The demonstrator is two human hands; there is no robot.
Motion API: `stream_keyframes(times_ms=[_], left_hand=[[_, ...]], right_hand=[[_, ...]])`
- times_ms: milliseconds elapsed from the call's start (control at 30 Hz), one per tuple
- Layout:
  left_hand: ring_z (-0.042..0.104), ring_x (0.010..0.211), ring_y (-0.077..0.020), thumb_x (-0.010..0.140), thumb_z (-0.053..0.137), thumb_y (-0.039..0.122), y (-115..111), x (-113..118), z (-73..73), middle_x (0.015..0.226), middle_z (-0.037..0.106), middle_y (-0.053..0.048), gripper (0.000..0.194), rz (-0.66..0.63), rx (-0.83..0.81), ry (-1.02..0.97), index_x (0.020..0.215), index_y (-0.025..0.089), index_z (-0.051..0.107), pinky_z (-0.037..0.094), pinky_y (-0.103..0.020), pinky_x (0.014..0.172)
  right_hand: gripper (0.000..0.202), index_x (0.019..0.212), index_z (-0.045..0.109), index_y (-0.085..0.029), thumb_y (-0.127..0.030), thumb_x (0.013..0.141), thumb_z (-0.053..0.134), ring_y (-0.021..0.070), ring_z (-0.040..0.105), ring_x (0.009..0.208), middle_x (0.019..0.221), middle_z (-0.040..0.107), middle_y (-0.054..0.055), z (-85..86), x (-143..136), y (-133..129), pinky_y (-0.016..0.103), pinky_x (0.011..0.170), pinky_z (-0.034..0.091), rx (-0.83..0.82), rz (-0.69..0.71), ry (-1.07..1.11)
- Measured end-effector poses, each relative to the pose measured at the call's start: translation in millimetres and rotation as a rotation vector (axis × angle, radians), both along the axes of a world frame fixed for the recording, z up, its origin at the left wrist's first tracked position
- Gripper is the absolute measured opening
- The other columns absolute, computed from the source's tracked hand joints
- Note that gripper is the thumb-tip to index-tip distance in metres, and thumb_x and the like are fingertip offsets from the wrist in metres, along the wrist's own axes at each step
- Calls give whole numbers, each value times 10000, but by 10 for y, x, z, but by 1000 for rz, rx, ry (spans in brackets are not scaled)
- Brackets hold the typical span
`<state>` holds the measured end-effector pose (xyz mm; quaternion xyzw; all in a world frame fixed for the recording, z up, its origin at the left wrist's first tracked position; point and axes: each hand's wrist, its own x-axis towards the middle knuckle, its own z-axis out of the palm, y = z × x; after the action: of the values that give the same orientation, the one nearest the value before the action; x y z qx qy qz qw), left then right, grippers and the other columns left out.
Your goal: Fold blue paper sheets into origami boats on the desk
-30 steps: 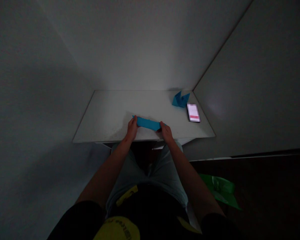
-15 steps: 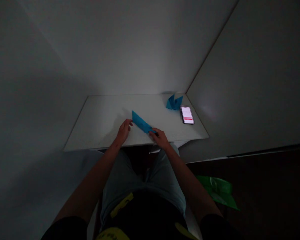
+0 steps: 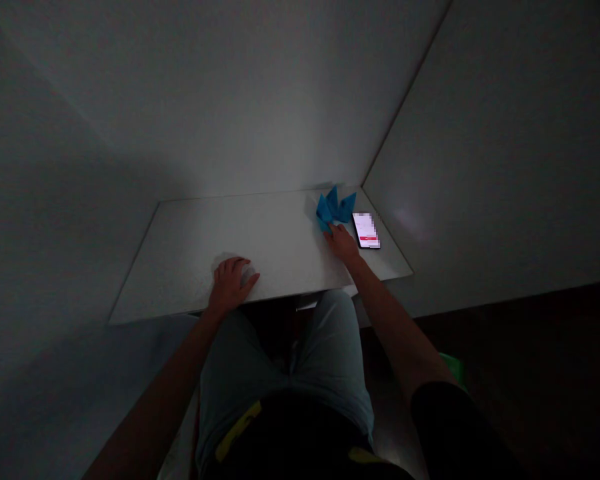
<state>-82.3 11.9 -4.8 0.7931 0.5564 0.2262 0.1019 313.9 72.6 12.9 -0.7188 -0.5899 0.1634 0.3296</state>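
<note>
A folded blue paper is at the back right of the white table, its near end between the fingers of my right hand. Right beside it stands another folded blue paper with pointed tips. The two overlap in view, so I cannot tell whether they touch. My left hand rests near the table's front edge with fingers curved and thumb apart, holding nothing.
The narrow white table meets walls at the back and right. A phone with a lit screen lies to the right of my right hand. Something green shows low on the right, partly behind my arm.
My right hand has carried the folded blue paper from mid-table to the back right, beside the other one. My left hand has come away and moved left and nearer to me.
</note>
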Motion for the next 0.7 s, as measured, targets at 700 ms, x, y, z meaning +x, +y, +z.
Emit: stream_keyframes(times_ms=[700], left_hand=[[488,1480,-448,977,656,609,-17,70,-8,1557,562,-256,702,3,24,15,1485,133,570,367,-618,1254]], right_hand=[[440,1110,773,-164,-546,1111,555,174,608,777,1087,733,124,36,56,-169,344,814,503,173,30,67]])
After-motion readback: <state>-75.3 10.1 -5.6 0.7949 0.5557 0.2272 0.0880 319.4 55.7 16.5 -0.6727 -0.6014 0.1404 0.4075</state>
